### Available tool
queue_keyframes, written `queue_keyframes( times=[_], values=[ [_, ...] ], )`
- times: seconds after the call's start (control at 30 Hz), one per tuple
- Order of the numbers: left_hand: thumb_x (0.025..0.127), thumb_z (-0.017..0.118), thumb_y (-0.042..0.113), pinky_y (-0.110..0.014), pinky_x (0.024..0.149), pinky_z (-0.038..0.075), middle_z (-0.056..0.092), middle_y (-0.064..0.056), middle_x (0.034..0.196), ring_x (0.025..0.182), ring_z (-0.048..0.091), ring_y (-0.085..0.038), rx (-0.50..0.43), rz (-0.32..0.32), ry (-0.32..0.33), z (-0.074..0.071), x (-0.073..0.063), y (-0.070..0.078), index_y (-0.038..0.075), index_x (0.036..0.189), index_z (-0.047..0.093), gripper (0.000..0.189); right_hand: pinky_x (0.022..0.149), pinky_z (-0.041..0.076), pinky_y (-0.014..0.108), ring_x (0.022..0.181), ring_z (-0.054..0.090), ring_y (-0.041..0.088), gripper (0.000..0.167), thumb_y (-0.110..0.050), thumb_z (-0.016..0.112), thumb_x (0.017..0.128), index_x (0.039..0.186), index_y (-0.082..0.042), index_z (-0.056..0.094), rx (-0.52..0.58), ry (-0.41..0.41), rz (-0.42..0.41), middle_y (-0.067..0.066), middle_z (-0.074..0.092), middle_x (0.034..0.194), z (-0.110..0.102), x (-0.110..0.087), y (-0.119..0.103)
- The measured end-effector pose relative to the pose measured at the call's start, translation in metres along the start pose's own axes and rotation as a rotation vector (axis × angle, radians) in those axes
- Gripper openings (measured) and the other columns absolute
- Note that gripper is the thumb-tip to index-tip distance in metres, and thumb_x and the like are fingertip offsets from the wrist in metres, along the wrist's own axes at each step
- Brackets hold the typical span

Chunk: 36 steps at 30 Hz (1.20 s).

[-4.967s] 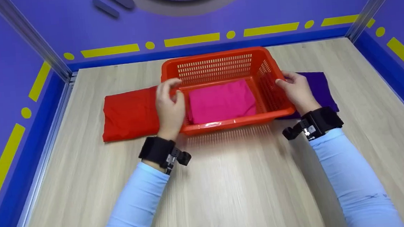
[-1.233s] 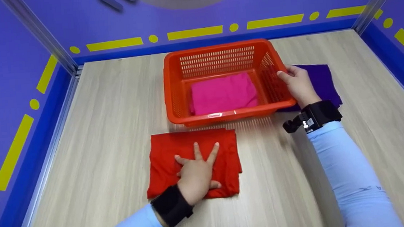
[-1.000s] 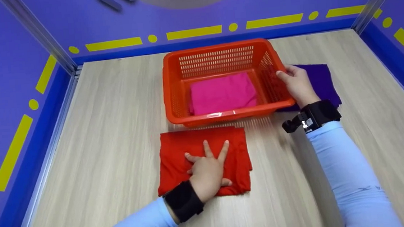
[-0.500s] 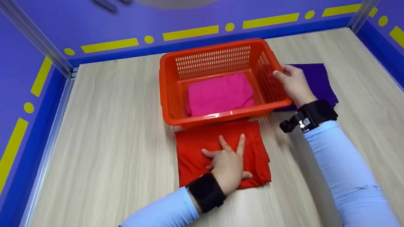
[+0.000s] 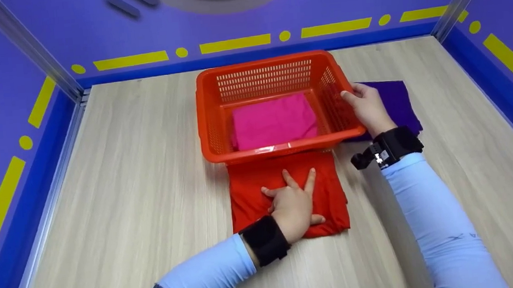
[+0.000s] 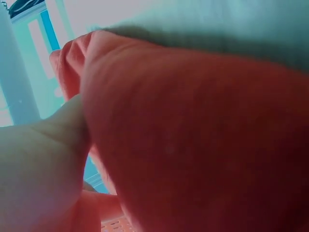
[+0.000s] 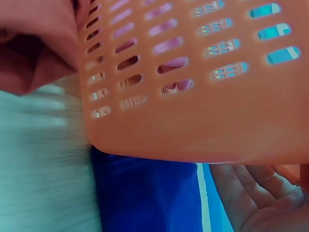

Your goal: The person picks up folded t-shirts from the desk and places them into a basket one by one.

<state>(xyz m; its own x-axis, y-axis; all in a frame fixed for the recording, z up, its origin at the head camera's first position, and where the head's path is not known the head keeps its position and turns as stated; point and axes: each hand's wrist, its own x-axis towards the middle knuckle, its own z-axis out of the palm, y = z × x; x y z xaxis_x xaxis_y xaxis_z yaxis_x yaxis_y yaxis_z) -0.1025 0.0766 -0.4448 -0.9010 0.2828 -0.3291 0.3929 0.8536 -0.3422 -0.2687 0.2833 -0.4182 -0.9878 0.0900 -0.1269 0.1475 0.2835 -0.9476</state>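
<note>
My left hand (image 5: 292,207) lies with fingers spread on a folded red cloth (image 5: 251,199) in front of the basket. The cloth's far edge meets the basket's near side, and in the left wrist view its red fabric (image 6: 193,135) fills most of the picture. At the right end of the red plastic basket (image 5: 280,149), my right hand (image 5: 369,107) grips the rim, thumb inside and fingers outside. Inside the basket rests a folded pink cloth (image 5: 273,120). The right wrist view shows the slotted basket wall (image 7: 193,130) close up, with the right hand's fingers (image 7: 236,191) below it.
A folded purple cloth (image 5: 395,103) lies on the wooden table (image 5: 140,180) to the right of the basket, partly hidden by it and the right hand. Blue-purple panels (image 5: 237,22) with yellow marks wall the table at the back and both sides.
The red cloth, left of the basket 5 seconds ago, now lies in front of it. Over the last second my left hand slid it rightward and up to the basket. My right hand keeps its grip.
</note>
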Motion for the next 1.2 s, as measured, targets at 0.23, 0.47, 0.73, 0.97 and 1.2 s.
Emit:
queue_keyframes(
  times=[0.23, 0.47, 0.73, 0.97, 1.2],
  values=[
    [0.084, 0.059, 0.076, -0.050, 0.082, 0.060, 0.057, -0.016, 0.143, 0.068, 0.069, -0.029, -0.151, 0.065, 0.149, 0.003, -0.007, -0.028, 0.031, 0.160, 0.033, 0.091, 0.089, 0.050, 0.025, 0.109, 0.061, 0.015, 0.050, -0.025, 0.053, 0.106, 0.148, 0.000, 0.047, -0.009, -0.008, -0.001, 0.017, 0.061, 0.133, 0.001, 0.001, -0.002],
    [0.084, 0.070, 0.064, -0.038, 0.061, 0.059, 0.062, -0.016, 0.136, 0.075, 0.068, -0.031, -0.349, 0.111, 0.203, 0.011, -0.017, -0.058, 0.024, 0.152, 0.049, 0.082, 0.090, 0.050, 0.026, 0.109, 0.060, 0.015, 0.050, -0.026, 0.052, 0.107, 0.149, 0.000, 0.045, 0.028, -0.007, 0.018, 0.015, 0.060, 0.131, 0.000, 0.002, -0.001],
    [0.081, 0.082, 0.049, -0.043, 0.062, 0.060, 0.066, -0.015, 0.117, 0.085, 0.068, -0.033, -0.515, 0.082, 0.287, 0.031, -0.020, -0.090, 0.013, 0.138, 0.061, 0.071, 0.084, 0.052, 0.021, 0.106, 0.060, 0.012, 0.052, -0.031, 0.053, 0.106, 0.150, -0.004, 0.045, 0.101, -0.038, 0.050, 0.005, 0.059, 0.125, -0.006, -0.003, 0.005],
    [0.079, 0.086, 0.038, -0.042, 0.086, 0.054, 0.062, -0.018, 0.116, 0.098, 0.059, -0.037, -0.671, 0.065, 0.338, 0.054, -0.022, -0.113, 0.002, 0.132, 0.063, 0.068, 0.082, 0.054, 0.022, 0.103, 0.061, 0.014, 0.046, -0.027, 0.058, 0.104, 0.143, -0.006, 0.048, 0.238, -0.073, 0.084, 0.004, 0.059, 0.119, -0.009, -0.015, 0.010],
    [0.078, 0.089, 0.029, -0.045, 0.093, 0.050, 0.059, -0.020, 0.113, 0.102, 0.058, -0.038, -0.875, 0.035, 0.395, 0.071, -0.028, -0.130, -0.004, 0.124, 0.066, 0.061, 0.083, 0.056, 0.024, 0.101, 0.061, 0.015, 0.045, -0.022, 0.059, 0.104, 0.141, -0.004, 0.043, 0.326, -0.147, 0.117, 0.009, 0.055, 0.121, -0.007, -0.038, 0.016]
  ],
)
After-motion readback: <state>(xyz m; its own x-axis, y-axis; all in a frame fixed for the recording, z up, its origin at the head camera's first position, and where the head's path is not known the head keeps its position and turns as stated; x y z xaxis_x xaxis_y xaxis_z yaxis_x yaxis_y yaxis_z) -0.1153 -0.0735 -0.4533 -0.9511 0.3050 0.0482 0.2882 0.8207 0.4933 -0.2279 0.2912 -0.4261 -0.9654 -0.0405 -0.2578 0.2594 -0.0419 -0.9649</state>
